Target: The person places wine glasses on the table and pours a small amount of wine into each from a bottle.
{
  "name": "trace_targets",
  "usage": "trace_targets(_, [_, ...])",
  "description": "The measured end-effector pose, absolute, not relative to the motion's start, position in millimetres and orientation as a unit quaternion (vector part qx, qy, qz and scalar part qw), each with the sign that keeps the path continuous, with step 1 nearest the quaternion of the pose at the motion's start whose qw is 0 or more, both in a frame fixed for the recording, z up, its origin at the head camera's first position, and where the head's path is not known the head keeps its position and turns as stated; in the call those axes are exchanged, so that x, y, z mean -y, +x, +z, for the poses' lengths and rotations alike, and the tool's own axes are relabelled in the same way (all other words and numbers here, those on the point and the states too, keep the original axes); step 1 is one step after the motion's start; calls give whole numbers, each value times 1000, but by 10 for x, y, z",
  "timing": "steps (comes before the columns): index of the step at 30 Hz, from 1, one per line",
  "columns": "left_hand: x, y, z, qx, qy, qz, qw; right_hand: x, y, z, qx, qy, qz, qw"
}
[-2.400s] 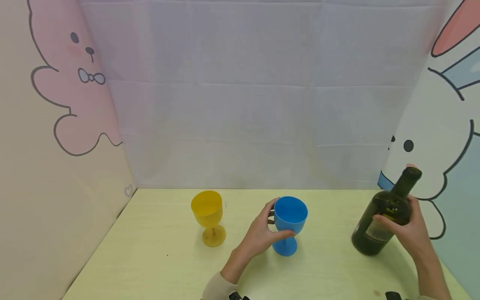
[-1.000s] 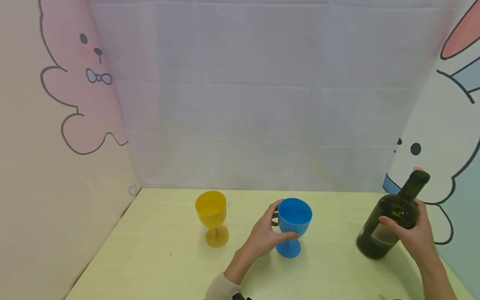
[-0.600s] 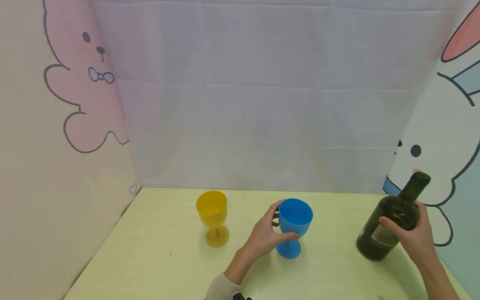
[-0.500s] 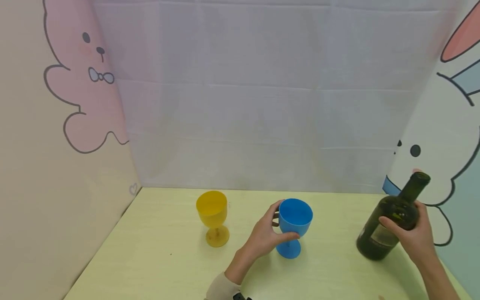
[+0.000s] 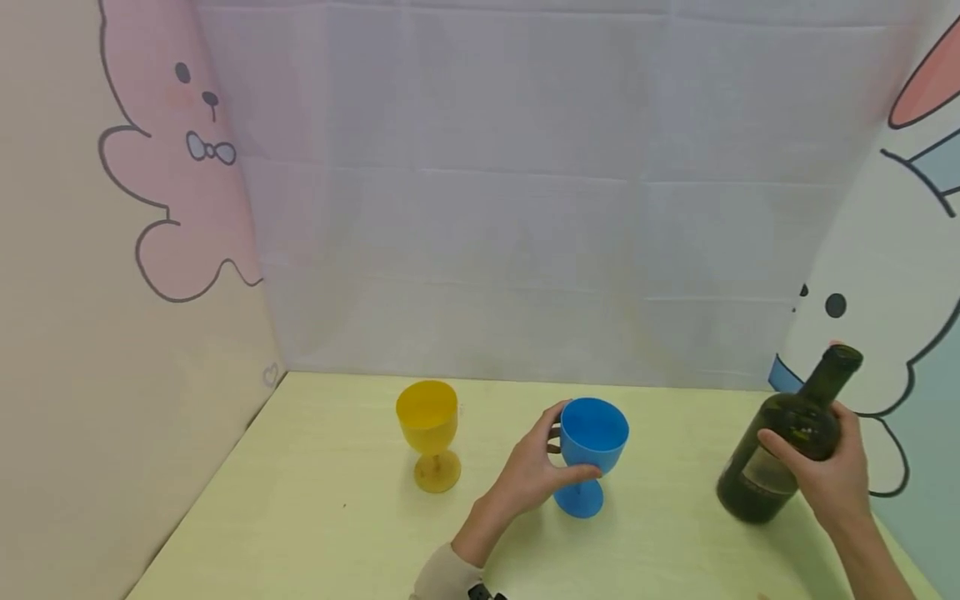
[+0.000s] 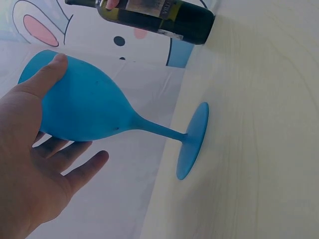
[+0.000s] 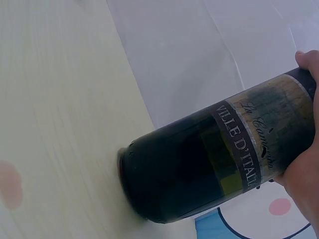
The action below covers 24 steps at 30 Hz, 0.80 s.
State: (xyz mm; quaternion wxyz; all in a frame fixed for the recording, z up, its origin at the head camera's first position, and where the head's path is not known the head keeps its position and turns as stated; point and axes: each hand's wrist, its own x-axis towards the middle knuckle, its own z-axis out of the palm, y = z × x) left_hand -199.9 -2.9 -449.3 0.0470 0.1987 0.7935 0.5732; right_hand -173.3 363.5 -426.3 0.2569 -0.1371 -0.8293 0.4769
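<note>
My left hand (image 5: 536, 468) holds the blue goblet (image 5: 594, 433) by its bowl, thumb on the near side and fingers on the far side. The left wrist view shows the goblet's thin stem and round foot (image 6: 193, 142) at the tabletop; whether it bears on the wood is hard to tell. At the right, my right hand (image 5: 828, 467) grips a dark green wine bottle (image 5: 780, 446) round its upper body, below the neck. In the right wrist view the bottle's label (image 7: 249, 134) shows, and its base is at the table surface. The bottle's mouth has no visible cork.
A yellow goblet (image 5: 428, 417) stands upright to the left of the blue one, untouched. The pale wooden table (image 5: 300, 533) meets a white cloth backdrop (image 5: 480, 208) behind, with cartoon-printed walls (image 5: 180, 192) at both sides.
Both hands keep their hold on the blue goblet and the wine bottle. The whole head view has shifted slightly; nothing clearly moves on the table.
</note>
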Motion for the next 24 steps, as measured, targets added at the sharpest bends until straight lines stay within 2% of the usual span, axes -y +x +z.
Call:
trace_targets(6, [34,-1996,-4511,-795,197,572,46,-3559,-1718,-4163,831,-125,469,272])
trace_targets(19, [31,-1993,-4497,-796,192,572,48,-3394,-1620,-3953,875,-11,408,259])
trace_targets(24, [31,-1993,-4496,-797,194,570,45,-3317,-1611,-3895,880,43,379,285])
